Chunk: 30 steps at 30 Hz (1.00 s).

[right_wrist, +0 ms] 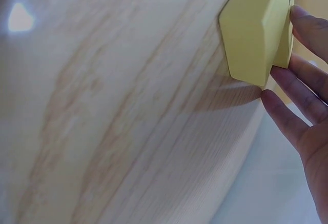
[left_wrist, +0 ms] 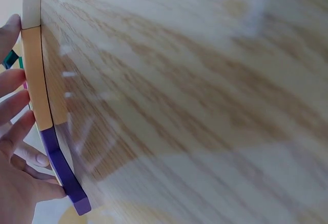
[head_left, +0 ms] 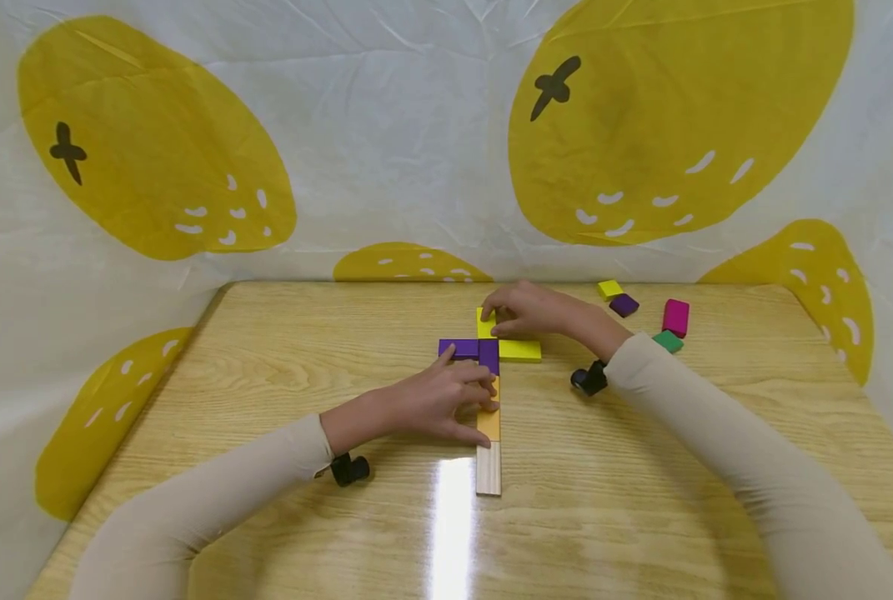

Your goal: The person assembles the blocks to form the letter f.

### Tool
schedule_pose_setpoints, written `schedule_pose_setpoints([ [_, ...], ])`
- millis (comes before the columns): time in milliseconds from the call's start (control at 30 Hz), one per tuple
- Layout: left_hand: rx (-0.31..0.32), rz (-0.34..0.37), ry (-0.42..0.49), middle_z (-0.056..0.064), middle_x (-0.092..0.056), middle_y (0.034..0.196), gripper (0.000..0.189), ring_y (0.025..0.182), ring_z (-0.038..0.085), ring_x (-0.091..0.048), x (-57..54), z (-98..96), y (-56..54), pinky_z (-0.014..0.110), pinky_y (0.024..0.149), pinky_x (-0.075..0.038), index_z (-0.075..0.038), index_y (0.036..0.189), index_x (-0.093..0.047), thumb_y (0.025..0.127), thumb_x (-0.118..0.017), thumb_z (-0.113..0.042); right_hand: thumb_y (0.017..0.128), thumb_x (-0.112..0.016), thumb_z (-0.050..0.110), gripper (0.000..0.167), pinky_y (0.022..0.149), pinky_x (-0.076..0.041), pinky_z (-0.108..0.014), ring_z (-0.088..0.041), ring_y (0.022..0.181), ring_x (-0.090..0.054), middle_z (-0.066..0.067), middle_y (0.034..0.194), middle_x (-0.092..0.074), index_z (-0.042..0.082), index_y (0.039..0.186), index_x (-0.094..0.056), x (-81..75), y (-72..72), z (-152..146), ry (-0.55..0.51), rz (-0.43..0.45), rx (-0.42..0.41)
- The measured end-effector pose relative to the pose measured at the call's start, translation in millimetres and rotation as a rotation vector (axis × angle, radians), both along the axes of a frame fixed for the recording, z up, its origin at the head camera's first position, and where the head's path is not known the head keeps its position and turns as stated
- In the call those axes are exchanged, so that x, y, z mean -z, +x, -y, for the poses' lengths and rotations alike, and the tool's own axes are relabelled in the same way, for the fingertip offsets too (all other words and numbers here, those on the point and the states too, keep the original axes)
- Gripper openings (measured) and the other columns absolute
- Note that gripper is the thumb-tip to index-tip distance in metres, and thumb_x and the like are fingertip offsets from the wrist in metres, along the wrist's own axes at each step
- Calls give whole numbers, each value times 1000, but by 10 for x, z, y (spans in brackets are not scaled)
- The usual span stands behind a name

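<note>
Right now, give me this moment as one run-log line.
left hand: touching orange block; right hand: touching far yellow block; pink block: apart, right

Blocks (head_left: 489, 357) (multicoloured); cross-shaped, flat

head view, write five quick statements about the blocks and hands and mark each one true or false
1. The left hand touches the orange block. True.
2. The plain wooden block is at the far end of the row of blocks. False: it is at the end nearest the person.
3. A green block lies beside a pink block at the right of the table. True.
4. The right hand touches the green block. False: it touches the yellow block at the far end of the row.
5. A purple block juts out to the left of the row. True.
</note>
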State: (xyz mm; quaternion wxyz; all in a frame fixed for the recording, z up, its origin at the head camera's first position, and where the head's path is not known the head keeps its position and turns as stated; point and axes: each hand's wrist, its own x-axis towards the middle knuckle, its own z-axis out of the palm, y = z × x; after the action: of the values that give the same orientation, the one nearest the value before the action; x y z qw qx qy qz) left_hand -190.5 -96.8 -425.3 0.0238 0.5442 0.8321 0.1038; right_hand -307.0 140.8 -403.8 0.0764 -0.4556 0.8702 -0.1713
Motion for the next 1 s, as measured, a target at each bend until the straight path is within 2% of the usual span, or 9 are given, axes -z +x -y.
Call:
schedule_pose_setpoints([
  [333, 11, 3, 11, -4, -60, 123, 43, 123, 17, -54, 16, 7, -17, 75, 112, -23, -22, 111, -76, 88, -74, -58, 94, -75, 20, 24, 73, -51, -33, -14, 77, -56, -3, 96, -70, 7, 114, -72, -9, 4, 14, 4, 7, 2],
  [600, 18, 4, 23, -4, -60, 121, 42, 121, 17, -55, 6, -1, -14, 75, 113, -23, -21, 109, -76, 87, -75, -57, 93, -76, 21, 23, 76, -52, -35, -18, 81, -58, -4, 98, -70, 8, 112, -72, -8, 2, -10, 30, 17, 33],
  [1000, 44, -1, 17, -1, -59, 120, 46, 117, 15, -54, -7, -13, -26, 71, 114, -27, -17, 112, -76, 87, -76, -56, 92, -78, 20, 22, 80, -55, -37, -16, 83, -61, -6, 102, -71, 8, 110, -72, 18, 0, -32, -1, 14, 40],
])
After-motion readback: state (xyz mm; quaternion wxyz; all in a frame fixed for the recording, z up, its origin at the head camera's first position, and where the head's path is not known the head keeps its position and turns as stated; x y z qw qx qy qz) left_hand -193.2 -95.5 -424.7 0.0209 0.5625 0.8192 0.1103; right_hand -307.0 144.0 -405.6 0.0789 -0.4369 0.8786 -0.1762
